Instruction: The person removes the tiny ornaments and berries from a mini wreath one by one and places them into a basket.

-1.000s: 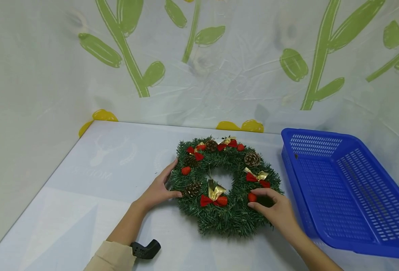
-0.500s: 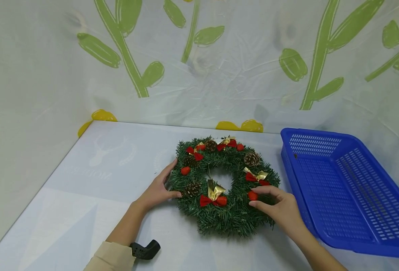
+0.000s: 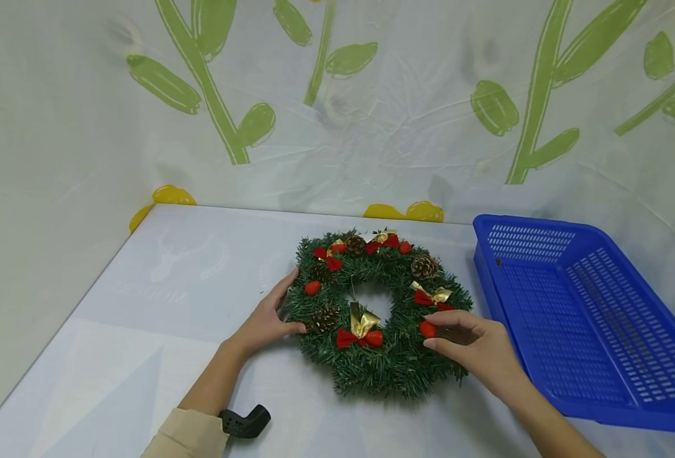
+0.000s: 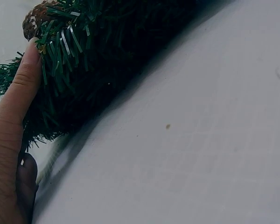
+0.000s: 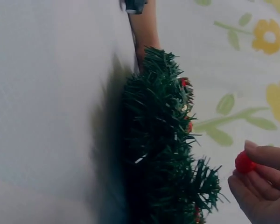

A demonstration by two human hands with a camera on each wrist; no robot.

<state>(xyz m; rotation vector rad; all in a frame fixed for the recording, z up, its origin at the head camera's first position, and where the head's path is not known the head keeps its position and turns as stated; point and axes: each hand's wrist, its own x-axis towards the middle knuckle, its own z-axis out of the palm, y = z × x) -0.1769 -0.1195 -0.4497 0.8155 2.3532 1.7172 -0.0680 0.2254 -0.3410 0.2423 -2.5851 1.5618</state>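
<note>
- From my far-off seat, I see the green wreath [image 3: 383, 372] lying on the white table [image 3: 142, 324], near the middle of the head view.
- The left hand [image 3: 264, 323] holds the wreath by its left edge. The thumb lies on the front and the other fingers go round the outside.
- In the left wrist view I see the thumb tip right by a pine cone [image 4: 33, 23].
- The right hand [image 3: 483, 346] pinches a red ball [image 3: 427, 329] between thumb and fingers.
- In the head view I see that ball over the right side of the wreath, just under a bow [image 3: 431, 296]. In the right wrist view it is up in the air, apart from the green.
- I count four red and gold bows on the wreath, with pine cones and more red balls [image 3: 312, 288] between them.
- A blue basket [image 3: 574, 331] is on the right, near the right hand.
- I see a tan sleeve [image 3: 194, 432] and a black thing [image 3: 248, 422] by the left wrist.
- Behind is a pale wall [image 3: 406, 140] with green leaves and yellow shapes.
</note>
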